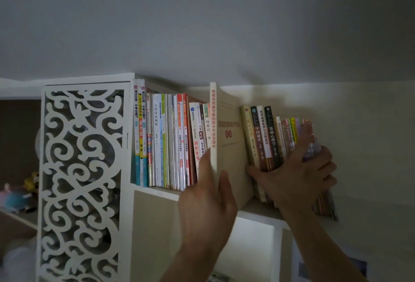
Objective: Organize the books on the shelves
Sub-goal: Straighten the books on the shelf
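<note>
Books fill the top shelf (157, 192) of a white bookcase, and we are working in the gap near the middle of the row. Our left hand (207, 210) grips a tall cream book (229, 147) by the lower end of its spine, thumb on the right cover and fingers curled round the left side (they are hidden behind it). That book stands upright, rising above its neighbours, between the left group of books (170, 142) and the right group of books (267, 138). Our right hand (298, 169) clasps the right group, thumb stretched left across the lower spines and fingers spread and curled over the far-right volumes. To the left stands a white carved fretwork panel (83, 180), with soft toys (20, 194) on a lower shelf beyond it.
</note>
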The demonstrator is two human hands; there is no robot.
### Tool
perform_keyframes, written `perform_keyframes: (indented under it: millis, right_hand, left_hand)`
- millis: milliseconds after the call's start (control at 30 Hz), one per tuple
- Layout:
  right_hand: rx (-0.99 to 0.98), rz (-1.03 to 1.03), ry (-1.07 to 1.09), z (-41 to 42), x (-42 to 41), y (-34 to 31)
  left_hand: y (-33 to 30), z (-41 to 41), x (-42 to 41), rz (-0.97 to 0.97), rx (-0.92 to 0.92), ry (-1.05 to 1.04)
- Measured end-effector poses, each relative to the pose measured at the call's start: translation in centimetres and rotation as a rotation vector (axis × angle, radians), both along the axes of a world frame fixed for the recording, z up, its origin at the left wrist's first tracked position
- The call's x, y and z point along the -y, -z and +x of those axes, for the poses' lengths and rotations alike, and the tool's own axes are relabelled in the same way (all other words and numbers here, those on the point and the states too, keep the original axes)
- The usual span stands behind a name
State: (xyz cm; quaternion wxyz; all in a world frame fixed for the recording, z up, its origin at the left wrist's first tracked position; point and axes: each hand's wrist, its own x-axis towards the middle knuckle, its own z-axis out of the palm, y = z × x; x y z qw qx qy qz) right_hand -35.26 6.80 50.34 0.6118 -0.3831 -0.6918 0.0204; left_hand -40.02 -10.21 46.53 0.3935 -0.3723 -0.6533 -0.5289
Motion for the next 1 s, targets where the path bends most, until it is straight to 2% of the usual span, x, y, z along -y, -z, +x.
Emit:
perform_keyframes:
  millis: [100, 233, 367, 467, 567, 633, 833, 1000]
  right_hand:
    - [-0.018, 0.021, 0.0, 0.7, -0.5, 0.0]
    - [-0.015, 0.037, -0.004, 1.7, -1.1, -0.1]
    - [-0.021, 0.038, 0.013, 2.3, -1.0, 0.0]
    - [-0.001, 0.051, 0.039, 2.3, -0.6, 0.2]
    - [0.003, 0.036, 0.036, 1.7, -0.1, 0.1]
    - [0.003, 0.03, 0.044, 1.1, 0.1, 0.1]
    - [-0.004, 0.027, 0.081, -0.3, 0.8, -0.2]
    - [0.055, -0.031, 0.049, -2.3, 2.4, -0.4]
  left_hand:
    - [-0.5, -0.6, -2.6, -0.026, -0.016, 0.001]
    - [-0.2, -2.7, -6.4, -0.097, -0.007, -0.104]
    - [-0.8, -3.6, -9.0, -0.375, -0.089, -0.359]
    - [-2.1, -3.7, -8.5, -0.307, -0.099, -0.402]
    - [-1.6, -5.4, -8.6, -0.214, -0.254, -0.402]
    - [-1.7, -6.9, -8.9, -0.269, -0.333, -0.387]
    - [-2.3, -10.2, -8.5, -0.295, -0.395, -0.388]
    - [-2.3, -10.6, -8.2, -0.341, -0.353, -0.358]
